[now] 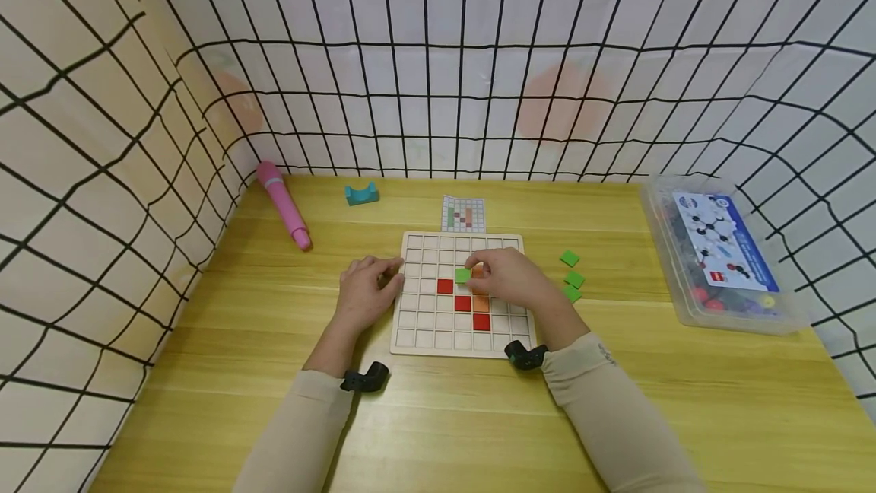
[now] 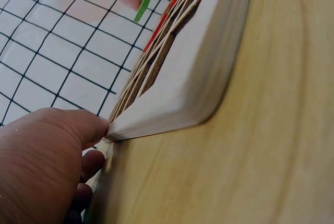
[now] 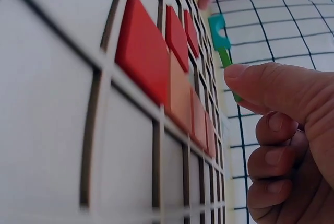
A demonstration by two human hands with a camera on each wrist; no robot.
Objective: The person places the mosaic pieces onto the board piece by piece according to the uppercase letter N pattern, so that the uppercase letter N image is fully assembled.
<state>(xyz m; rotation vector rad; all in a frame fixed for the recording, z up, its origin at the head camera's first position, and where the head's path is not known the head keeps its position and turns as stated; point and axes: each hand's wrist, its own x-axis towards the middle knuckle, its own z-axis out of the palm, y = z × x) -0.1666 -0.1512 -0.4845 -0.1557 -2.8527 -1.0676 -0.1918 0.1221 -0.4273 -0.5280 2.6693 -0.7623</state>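
In the head view, nearest to me, my sleeves (image 1: 301, 424) are stretching across the table (image 1: 438, 432) towards the board (image 1: 425, 339). Three red tiles (image 1: 462, 303) are sitting diagonally in its cells, with orange tiles (image 1: 481, 303) beside them. My left hand (image 1: 364, 295) is resting, unclenched, its tips touching the board's left edge; I am judging that light contact enough to stop the board sliding. My right hand (image 1: 513, 278) is pinching a green tile (image 1: 462, 275) between thumb and forefinger, holding it above the board, its other fingers curling in. The tile is lying roughly parallel to the board, and keeping it so should be helping it drop flat. For a clean fit, I am best squaring its edges to the cell walls, then easing it down without nudging the neighbouring tiles. Three more green tiles (image 1: 574, 280) are waiting right of the board. Farther off, a card (image 1: 463, 215) is showing a coloured grid, worth checking before releasing. Beyond, a blue stand (image 1: 362, 194) is standing near the mesh (image 1: 445, 71).
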